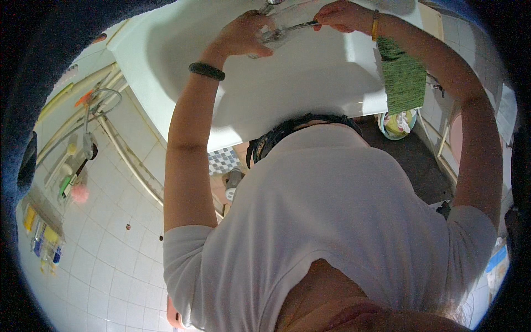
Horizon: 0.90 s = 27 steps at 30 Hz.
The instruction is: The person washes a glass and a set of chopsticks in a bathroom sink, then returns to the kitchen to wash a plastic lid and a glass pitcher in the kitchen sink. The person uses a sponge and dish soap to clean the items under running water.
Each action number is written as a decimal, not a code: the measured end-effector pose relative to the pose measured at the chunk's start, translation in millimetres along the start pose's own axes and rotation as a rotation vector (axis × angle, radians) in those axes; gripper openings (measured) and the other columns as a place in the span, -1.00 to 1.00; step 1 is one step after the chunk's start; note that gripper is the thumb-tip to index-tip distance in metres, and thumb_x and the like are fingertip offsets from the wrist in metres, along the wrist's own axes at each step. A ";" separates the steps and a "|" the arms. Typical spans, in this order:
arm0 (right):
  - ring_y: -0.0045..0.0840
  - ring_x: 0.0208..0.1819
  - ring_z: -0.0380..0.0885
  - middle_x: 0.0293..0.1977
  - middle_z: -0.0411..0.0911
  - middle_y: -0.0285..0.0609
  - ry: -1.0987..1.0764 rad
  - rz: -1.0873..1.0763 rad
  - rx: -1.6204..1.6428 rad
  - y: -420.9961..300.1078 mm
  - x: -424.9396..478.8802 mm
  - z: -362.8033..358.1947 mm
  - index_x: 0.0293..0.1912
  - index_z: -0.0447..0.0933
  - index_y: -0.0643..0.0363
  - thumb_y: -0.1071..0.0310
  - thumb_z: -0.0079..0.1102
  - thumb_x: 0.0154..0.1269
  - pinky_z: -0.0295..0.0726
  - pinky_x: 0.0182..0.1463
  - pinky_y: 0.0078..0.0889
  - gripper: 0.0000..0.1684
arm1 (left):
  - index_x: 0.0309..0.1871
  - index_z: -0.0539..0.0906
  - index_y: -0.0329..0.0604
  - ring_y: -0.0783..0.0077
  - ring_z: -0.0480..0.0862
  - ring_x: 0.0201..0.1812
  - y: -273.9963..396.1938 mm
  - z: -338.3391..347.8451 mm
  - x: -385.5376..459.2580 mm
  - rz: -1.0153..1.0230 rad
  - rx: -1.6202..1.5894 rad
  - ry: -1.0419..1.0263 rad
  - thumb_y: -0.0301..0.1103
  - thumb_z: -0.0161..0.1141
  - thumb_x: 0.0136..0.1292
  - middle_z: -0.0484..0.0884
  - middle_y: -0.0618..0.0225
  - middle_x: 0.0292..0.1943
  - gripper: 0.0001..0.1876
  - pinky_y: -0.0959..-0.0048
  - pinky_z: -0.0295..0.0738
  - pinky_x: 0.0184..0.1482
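Over a white bathtub (290, 79), near the top of the view, my left hand (247, 35) grips a clear, see-through vessel (276, 37), glass or plastic, lying tilted. A dark band circles that wrist. My right hand (338, 17) pinches the end of a thin metal utensil (302, 25), whose far part reaches to the vessel; whether its tip is inside cannot be told. A yellow band is on the right wrist. Just beyond the vessel, a piece of a shiny metal tap (271, 2) shows at the picture's top edge.
A green textured mat (400, 79) hangs over the tub's right end, above a small bin (388, 133) with crumpled waste. Along the left tiled wall run pipes (132, 164) and a hose (118, 93), with brushes and a pink bath puff (79, 193) hanging there.
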State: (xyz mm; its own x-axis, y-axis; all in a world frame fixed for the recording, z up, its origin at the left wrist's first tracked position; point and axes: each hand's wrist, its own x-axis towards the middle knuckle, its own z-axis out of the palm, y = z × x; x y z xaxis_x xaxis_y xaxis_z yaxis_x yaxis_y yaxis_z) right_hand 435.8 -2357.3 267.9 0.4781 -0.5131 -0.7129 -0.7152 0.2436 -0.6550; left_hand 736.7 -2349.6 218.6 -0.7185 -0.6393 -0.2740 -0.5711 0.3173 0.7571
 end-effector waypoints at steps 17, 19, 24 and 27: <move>-0.54 -0.31 0.56 -0.25 0.69 -0.21 -0.263 -0.031 -0.140 -24.5 4.3 -6.2 0.06 0.67 0.09 0.16 0.06 0.51 0.56 -0.12 -0.42 -0.66 | -0.01 0.63 -0.02 0.17 0.62 0.03 1.1 -5.3 -13.2 -0.043 -0.018 -0.087 -0.08 0.58 -0.33 0.56 0.23 -0.04 -0.31 0.25 0.57 0.07; -0.60 -0.34 0.53 -0.26 0.68 -0.22 -0.239 0.146 -0.017 -34.8 -5.5 -9.1 0.04 0.69 0.09 0.16 0.07 0.52 0.55 -0.12 -0.48 -0.68 | 0.00 0.64 -0.03 0.16 0.62 0.04 -0.4 -6.5 -12.2 0.016 0.098 -0.084 -0.06 0.58 -0.33 0.56 0.20 -0.03 -0.31 0.25 0.57 0.07; -0.44 -0.44 0.54 -0.36 0.64 -0.12 0.095 -0.450 -0.261 31.2 14.6 9.2 0.00 0.67 0.08 0.16 0.01 0.53 0.58 -0.29 -0.29 -0.68 | 0.17 0.58 -0.10 0.05 0.55 0.16 -9.2 -9.3 -20.1 -0.002 0.175 0.005 -0.16 0.61 -0.31 0.53 0.14 0.14 -0.18 0.25 0.44 0.29; -0.29 -0.45 0.58 -0.41 0.62 -0.14 0.074 -0.321 -0.994 -41.9 -8.5 19.8 -0.05 0.63 0.07 0.20 -0.04 0.50 0.56 -0.34 -0.07 -0.71 | 0.17 0.58 -0.10 0.05 0.55 0.17 12.4 -16.8 -14.8 -0.019 0.154 -0.092 -0.16 0.60 -0.30 0.54 0.12 0.13 -0.19 0.25 0.44 0.28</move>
State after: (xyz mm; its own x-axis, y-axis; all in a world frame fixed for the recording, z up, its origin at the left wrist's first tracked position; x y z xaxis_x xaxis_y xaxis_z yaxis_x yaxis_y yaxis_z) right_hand 471.8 -2346.9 296.4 0.7115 -0.4913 -0.5023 -0.6729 -0.6823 -0.2858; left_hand 746.9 -2347.9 242.0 -0.7364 -0.5815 -0.3458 -0.6337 0.4138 0.6536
